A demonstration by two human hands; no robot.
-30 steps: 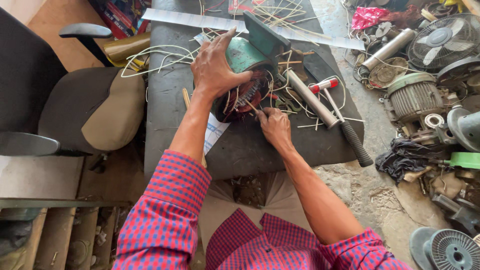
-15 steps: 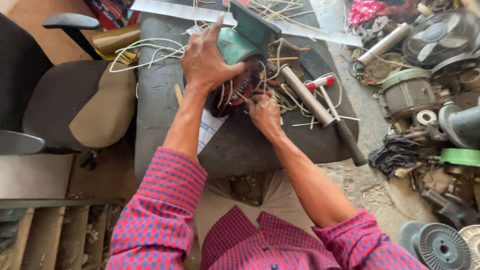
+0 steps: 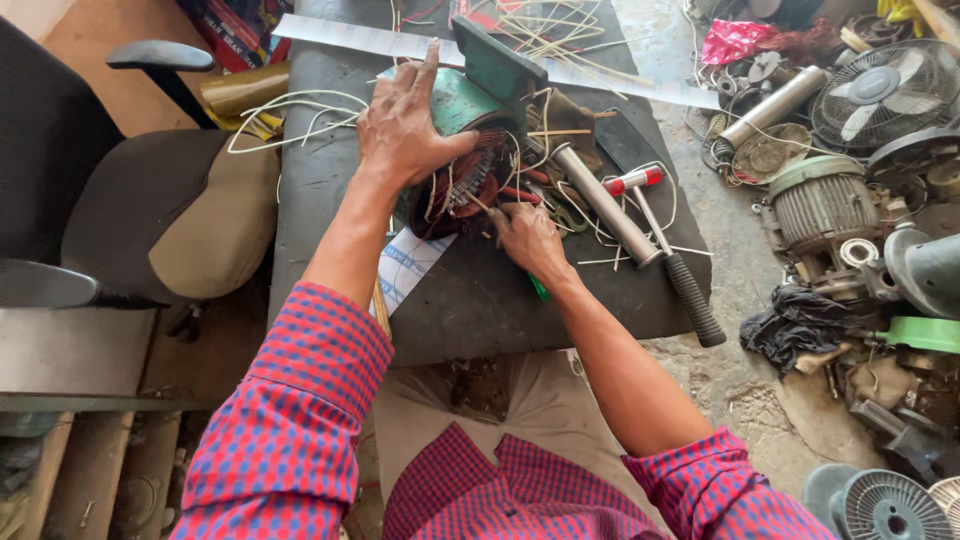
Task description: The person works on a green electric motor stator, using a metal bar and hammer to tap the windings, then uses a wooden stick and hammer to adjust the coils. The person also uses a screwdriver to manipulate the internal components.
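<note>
A green motor stator [image 3: 462, 150] with copper windings and white sleeved wires lies on its side on a dark workbench [image 3: 480, 300]. My left hand [image 3: 405, 125] is clamped over the top of its housing. At the stator's open mouth, my right hand [image 3: 525, 240] pinches something among the windings; a bit of green shows under the wrist, and what the fingers hold is hidden.
A red-and-white-headed hammer [image 3: 660, 250] and a metal rod [image 3: 605, 205] lie right of the stator. Thin strips and wires litter the bench's far end. An office chair [image 3: 130, 210] stands at the left. Motors, fan guards [image 3: 880, 95] and scrap cover the floor on the right.
The view has shifted slightly. Both hands stay at the stator, the right hand working a little at the windings.
</note>
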